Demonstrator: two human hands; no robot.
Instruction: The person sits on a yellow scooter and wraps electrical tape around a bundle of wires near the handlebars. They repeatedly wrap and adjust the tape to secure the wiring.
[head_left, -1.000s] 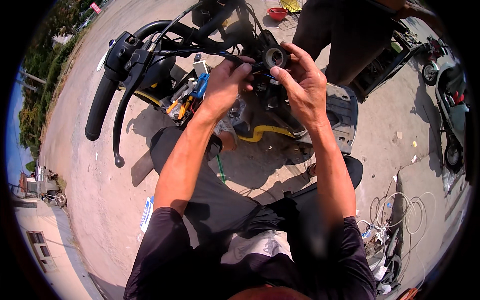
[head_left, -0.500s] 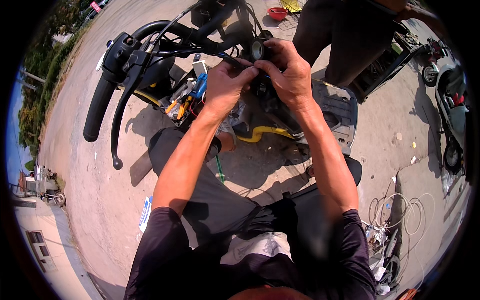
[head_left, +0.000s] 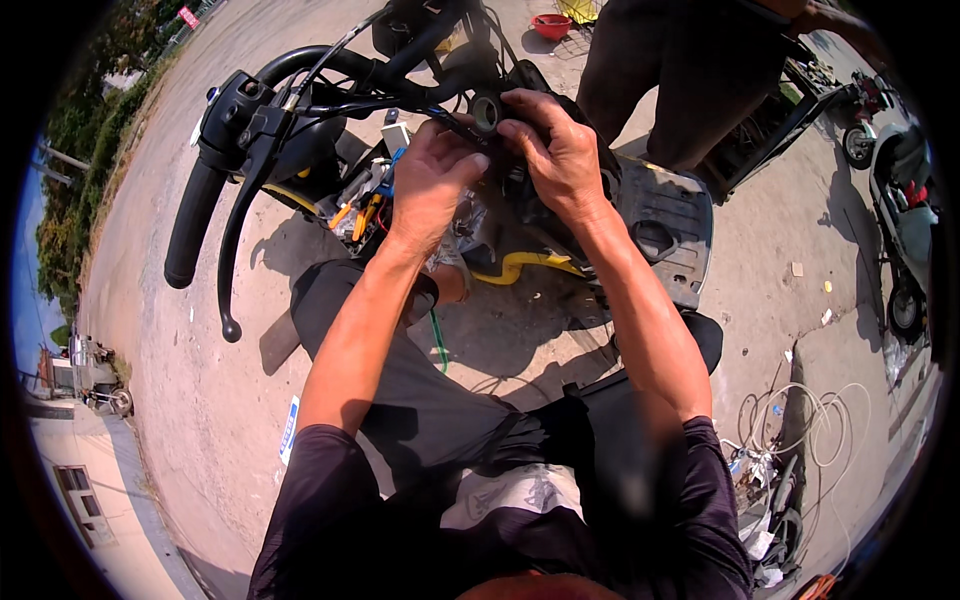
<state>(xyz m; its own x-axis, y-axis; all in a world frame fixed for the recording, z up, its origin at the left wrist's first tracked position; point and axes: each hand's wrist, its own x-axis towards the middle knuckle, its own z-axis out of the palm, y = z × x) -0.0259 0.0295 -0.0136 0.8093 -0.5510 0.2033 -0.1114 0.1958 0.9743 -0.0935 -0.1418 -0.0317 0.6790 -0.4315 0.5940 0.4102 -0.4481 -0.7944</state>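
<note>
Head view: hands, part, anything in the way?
Right hand on round pale-rimmed part; left hand near black cables, hold unclear; handlebar close by.

The head view looks steeply down from above the wearer's lap [head_left: 440, 405], through the left of two fisheye cameras worn side by side, facing forward over the forearms [head_left: 650, 310]. The left hand [head_left: 433, 188] and right hand [head_left: 560, 160] lie near, in its upper middle, while the wide lens reaches out to a distant building [head_left: 95, 530] and sky [head_left: 32, 265] at the left rim.
</note>
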